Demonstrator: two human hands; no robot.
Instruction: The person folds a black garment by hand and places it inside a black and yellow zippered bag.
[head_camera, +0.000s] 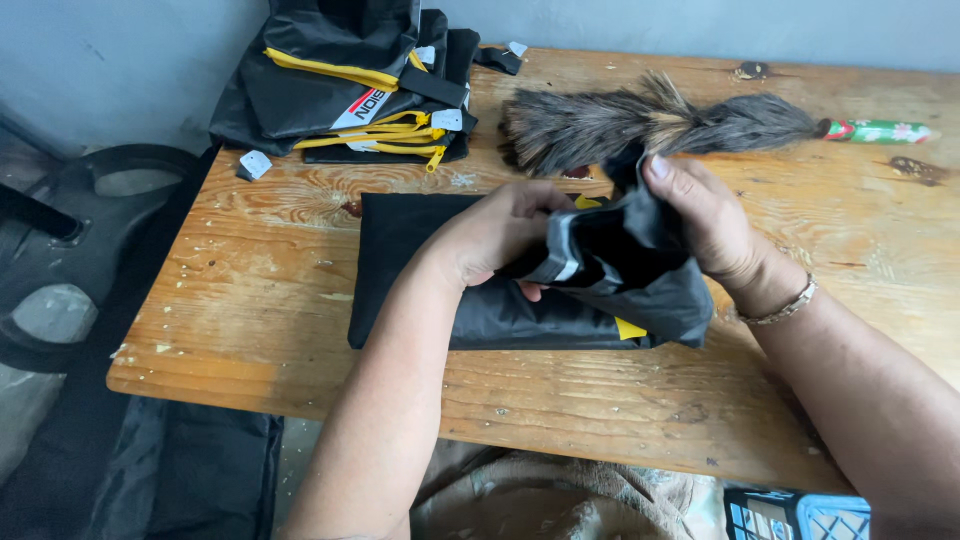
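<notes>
Both hands meet at centre frame: the left hand (495, 235) is tucked, fingers curled, into the folded black bag (620, 260), while the right hand (705, 215) pinches its upper edge from the right. The bag's long axis runs left to right across the wooden table (250, 300), below the feather duster (650, 125).

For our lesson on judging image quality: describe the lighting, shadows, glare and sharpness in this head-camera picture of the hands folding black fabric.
Head view: soft, even daylight, no glare; the black fabric loses fold detail in its darkness; left hand and right hand are sharp, casting only faint shadows on the wooden table; the feather duster looks crisp; edges bow slightly.
</notes>
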